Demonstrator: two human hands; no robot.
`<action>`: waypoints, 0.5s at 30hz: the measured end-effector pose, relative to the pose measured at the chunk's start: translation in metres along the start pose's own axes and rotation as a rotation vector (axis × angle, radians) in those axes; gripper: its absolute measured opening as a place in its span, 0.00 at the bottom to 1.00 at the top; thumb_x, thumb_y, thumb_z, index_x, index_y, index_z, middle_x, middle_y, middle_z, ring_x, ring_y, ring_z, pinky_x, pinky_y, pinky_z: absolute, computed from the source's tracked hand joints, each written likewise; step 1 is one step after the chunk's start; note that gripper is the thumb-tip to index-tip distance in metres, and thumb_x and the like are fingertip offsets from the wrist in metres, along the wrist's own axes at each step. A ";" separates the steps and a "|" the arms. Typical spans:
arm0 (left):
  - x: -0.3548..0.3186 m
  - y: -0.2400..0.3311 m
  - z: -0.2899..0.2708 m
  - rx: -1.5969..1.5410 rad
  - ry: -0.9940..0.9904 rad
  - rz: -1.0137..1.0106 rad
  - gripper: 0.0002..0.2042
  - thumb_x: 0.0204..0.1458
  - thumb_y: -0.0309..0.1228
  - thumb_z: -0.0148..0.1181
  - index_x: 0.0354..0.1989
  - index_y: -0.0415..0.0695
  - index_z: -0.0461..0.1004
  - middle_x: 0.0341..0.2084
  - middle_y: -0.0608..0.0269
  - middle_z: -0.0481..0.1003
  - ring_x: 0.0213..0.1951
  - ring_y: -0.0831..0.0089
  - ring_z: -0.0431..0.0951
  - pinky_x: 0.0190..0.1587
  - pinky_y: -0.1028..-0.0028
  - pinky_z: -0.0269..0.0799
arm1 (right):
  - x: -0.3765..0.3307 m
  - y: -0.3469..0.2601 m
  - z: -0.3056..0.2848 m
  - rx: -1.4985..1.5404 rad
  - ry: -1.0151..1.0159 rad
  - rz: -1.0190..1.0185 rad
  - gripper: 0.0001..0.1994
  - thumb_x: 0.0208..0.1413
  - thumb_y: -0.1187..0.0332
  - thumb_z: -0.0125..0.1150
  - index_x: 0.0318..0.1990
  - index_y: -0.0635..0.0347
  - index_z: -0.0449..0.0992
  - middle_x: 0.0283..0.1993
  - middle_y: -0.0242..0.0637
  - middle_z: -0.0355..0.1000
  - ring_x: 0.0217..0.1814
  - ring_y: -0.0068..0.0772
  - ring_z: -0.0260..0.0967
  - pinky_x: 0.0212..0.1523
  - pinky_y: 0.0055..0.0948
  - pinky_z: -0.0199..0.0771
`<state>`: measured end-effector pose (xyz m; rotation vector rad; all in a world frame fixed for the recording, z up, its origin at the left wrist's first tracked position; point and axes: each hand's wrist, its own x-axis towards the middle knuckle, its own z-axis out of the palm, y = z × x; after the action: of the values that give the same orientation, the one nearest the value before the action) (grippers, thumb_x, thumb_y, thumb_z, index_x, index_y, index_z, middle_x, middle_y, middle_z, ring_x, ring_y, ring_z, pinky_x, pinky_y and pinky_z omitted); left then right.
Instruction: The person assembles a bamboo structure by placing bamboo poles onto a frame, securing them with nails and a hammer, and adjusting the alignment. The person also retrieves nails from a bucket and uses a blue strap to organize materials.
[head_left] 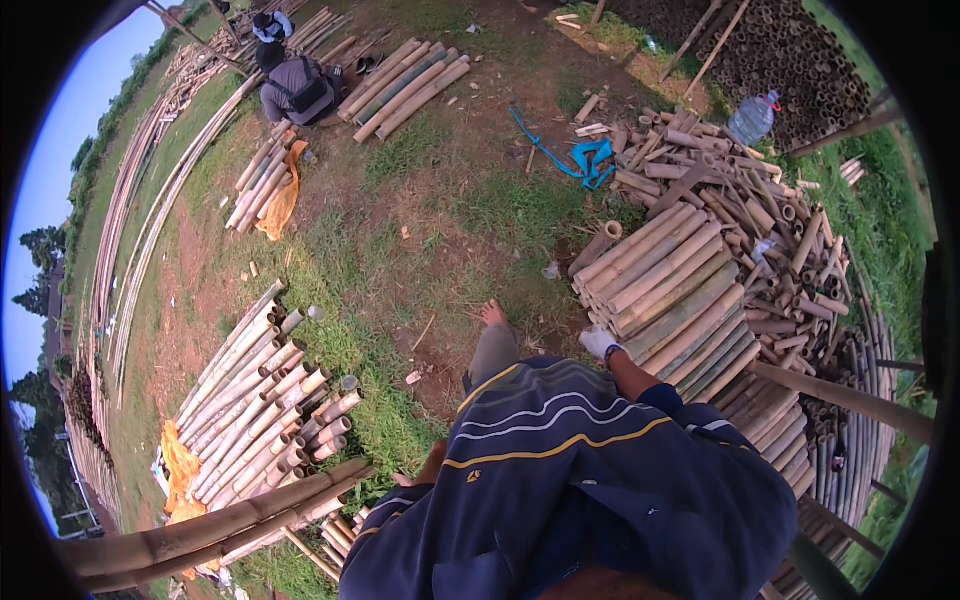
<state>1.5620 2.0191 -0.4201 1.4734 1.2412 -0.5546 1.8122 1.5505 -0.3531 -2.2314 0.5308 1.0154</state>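
At the gloved right hand (600,343), smooth, round bamboo lengths (668,280), tan with greenish streaks, lie stacked side by side. The pale glove sits by their cut ends; whether its fingers grip or merely touch, I cannot tell. The left hand (428,468) is partly hidden by the striped dark shirt (590,470), its hold unclear. Around spread patchy grass and earth (400,250), jumbled bamboo offcuts (775,240), a blue strap (592,158) and, farther off, a low-crouching co-worker (298,90)
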 end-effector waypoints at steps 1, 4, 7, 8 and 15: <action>0.040 0.066 0.006 0.067 -0.039 0.064 0.14 0.60 0.30 0.60 0.52 0.38 0.78 0.34 0.61 0.82 0.32 0.71 0.82 0.35 0.70 0.79 | 0.027 0.039 -0.010 0.133 0.099 0.141 0.23 0.61 0.60 0.57 0.59 0.66 0.74 0.51 0.52 0.82 0.54 0.49 0.81 0.52 0.46 0.79; 0.144 0.243 -0.044 0.149 0.055 0.374 0.13 0.60 0.29 0.59 0.50 0.38 0.79 0.32 0.62 0.81 0.30 0.72 0.81 0.33 0.70 0.79 | 0.068 0.062 -0.063 0.135 -0.065 -0.130 0.11 0.66 0.63 0.51 0.45 0.58 0.78 0.35 0.40 0.76 0.34 0.40 0.76 0.34 0.42 0.75; 0.184 0.459 -0.053 0.053 0.224 0.702 0.26 0.60 0.44 0.64 0.61 0.37 0.75 0.41 0.51 0.84 0.39 0.68 0.85 0.45 0.68 0.77 | 0.104 0.051 -0.105 0.874 -0.065 0.161 0.10 0.68 0.62 0.50 0.36 0.53 0.75 0.27 0.37 0.68 0.23 0.37 0.71 0.22 0.41 0.70; 0.163 0.553 -0.050 -0.002 0.135 0.707 0.25 0.63 0.41 0.62 0.63 0.38 0.73 0.40 0.56 0.83 0.44 0.69 0.83 0.45 0.67 0.77 | 0.102 -0.002 -0.103 0.717 -0.002 0.375 0.08 0.67 0.60 0.51 0.42 0.51 0.74 0.29 0.38 0.69 0.24 0.35 0.72 0.20 0.39 0.68; 0.016 0.982 0.055 -0.038 -0.180 1.360 0.22 0.68 0.37 0.60 0.66 0.37 0.70 0.50 0.57 0.80 0.50 0.71 0.80 0.57 0.69 0.73 | 0.258 -0.071 -0.173 0.133 -0.354 -0.223 0.08 0.69 0.57 0.55 0.41 0.48 0.73 0.32 0.31 0.68 0.30 0.32 0.66 0.29 0.30 0.64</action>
<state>2.4635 2.0966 -0.0350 1.7912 -0.0598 0.2647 2.1045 1.4579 -0.4384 -1.8876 0.1831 1.1839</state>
